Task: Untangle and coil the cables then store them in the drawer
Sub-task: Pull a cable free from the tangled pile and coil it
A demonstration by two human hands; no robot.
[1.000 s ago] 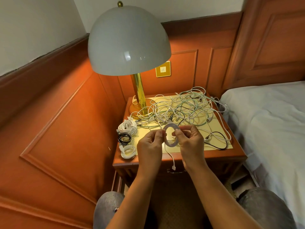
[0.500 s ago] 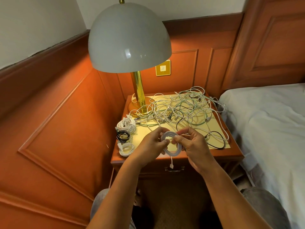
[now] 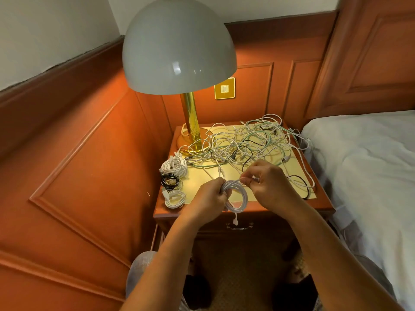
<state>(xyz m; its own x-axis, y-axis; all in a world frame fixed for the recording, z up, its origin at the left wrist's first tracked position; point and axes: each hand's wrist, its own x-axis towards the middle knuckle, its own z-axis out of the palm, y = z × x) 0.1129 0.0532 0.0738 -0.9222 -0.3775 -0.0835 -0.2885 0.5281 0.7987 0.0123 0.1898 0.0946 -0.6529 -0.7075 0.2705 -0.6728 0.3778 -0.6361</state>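
Observation:
Over the front edge of the nightstand [image 3: 323, 206] I hold a small coil of white cable [image 3: 238, 198]. My left hand [image 3: 208, 201] grips the coil's left side, and my right hand [image 3: 268, 184] pinches the cable at the coil's top. One plug end dangles below the coil. A tangle of white, green and black cables [image 3: 244, 143] covers the back of the nightstand top. Three coiled cables lie along the left edge: a large white one [image 3: 174, 166], a black one [image 3: 170, 181] and a small white one [image 3: 175, 199]. The drawer handle [image 3: 239, 226] shows below my hands; the drawer looks closed.
A brass lamp [image 3: 190, 122] with a large grey dome shade stands at the nightstand's back left. A bed with white sheets [image 3: 368, 176] borders the right side. Wood panelling runs along the left and back. My knees sit below the nightstand front.
The coil has tipped from an upright ring between my fingertips to a bundle lower down in my left hand. My right hand shifted to pinch the cable at the top.

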